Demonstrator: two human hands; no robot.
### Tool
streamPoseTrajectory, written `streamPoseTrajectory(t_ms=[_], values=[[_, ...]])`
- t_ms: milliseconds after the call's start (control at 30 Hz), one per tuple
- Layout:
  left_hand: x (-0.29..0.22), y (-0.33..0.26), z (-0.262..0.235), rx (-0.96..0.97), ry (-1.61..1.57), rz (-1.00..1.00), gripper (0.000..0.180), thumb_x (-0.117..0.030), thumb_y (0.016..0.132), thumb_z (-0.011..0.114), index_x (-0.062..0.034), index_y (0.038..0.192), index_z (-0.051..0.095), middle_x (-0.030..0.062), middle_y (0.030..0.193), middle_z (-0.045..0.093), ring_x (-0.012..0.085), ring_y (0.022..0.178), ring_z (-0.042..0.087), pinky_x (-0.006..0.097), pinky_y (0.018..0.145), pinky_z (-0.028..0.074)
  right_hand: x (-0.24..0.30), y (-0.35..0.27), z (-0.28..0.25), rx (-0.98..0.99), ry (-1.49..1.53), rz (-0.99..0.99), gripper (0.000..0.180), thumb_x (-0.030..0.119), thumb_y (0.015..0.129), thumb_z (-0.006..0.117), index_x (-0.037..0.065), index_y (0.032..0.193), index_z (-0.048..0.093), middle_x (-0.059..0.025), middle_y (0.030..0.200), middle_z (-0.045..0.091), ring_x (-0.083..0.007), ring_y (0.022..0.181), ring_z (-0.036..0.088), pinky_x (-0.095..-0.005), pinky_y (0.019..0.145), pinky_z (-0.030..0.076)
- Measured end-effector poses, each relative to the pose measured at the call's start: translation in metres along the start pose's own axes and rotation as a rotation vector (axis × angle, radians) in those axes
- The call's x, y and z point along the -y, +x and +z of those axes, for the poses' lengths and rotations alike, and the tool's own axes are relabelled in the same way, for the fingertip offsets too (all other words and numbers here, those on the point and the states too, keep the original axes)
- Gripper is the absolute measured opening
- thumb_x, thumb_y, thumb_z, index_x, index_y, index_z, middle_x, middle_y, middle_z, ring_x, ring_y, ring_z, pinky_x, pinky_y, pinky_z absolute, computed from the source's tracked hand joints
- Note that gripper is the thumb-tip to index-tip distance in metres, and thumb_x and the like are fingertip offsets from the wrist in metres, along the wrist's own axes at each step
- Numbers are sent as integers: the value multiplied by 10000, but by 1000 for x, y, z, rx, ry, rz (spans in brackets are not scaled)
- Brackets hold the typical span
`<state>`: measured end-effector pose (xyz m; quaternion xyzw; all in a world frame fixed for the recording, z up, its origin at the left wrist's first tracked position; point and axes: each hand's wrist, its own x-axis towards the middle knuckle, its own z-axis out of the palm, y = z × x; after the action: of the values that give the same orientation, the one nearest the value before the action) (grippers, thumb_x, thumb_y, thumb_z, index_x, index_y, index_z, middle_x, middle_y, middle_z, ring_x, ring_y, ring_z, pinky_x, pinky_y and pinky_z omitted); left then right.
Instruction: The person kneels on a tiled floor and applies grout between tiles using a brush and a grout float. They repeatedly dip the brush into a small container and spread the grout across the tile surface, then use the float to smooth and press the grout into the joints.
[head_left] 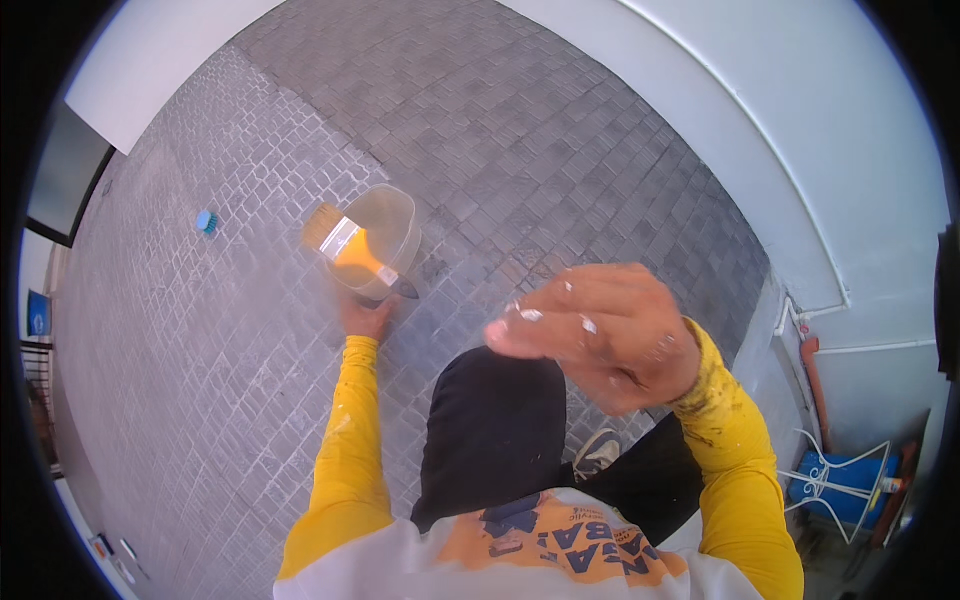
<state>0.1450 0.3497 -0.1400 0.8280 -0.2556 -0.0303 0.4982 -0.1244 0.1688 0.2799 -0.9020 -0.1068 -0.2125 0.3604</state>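
Observation:
A translucent plastic tub (pixel 398 215) is at the end of my outstretched left arm, above the paving. Across its rim lies a wide paintbrush (pixel 352 248) with tan bristles, a metal band and a yellow handle ending in a dark tip. My left hand (pixel 367 318) grips the tub at its near side; its fingers are partly hidden by the tub and blurred. Much closer to me, my right hand (pixel 600 335) is raised above my knee, flecked with white paint. Its fingers stretch leftward, slightly bent and side by side, with nothing visible in them.
On the grey paving (pixel 230 370), a blue scrubbing brush (pixel 206 221) lies at the left. White walls (pixel 800 130) border the ground. To the right stand a blue container (pixel 845 485) with white curled metalwork in front and a reddish pipe (pixel 815 390).

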Motion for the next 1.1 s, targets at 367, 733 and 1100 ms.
streamPoseTrajectory(t_ms=[367, 733, 1100], values=[[-11, 11, 9, 22, -43, -130, 728, -234, 632, 895, 7, 1231, 559, 150, 1179, 642, 249, 1085, 630, 351, 948, 490, 133, -12, -46, 306, -267, -228, 349, -12, 789, 633, 73, 1124, 681, -122, 954, 711, -230, 750, 691, -340, 611, 546], [46, -16, -42, -274, 53, 184, 572, -230, 712, 827, 35, 1169, 608, 161, 1110, 675, 281, 1030, 655, 375, 908, 502, 161, -12, -28, 312, -273, -231, 297, 48, 791, 621, 48, 1081, 686, -108, 902, 715, -256, 755, 694, -367, 635, 547], [102, -90, -141, -300, -34, -71, 726, -239, 675, 909, 54, 1232, 548, 160, 1185, 642, 266, 1034, 632, 369, 924, 506, -5, -31, 56, -123, 13, 338, 378, 71, 796, 533, 92, 1140, 689, -142, 960, 714, -338, 826, 682, -411, 746, 540]])
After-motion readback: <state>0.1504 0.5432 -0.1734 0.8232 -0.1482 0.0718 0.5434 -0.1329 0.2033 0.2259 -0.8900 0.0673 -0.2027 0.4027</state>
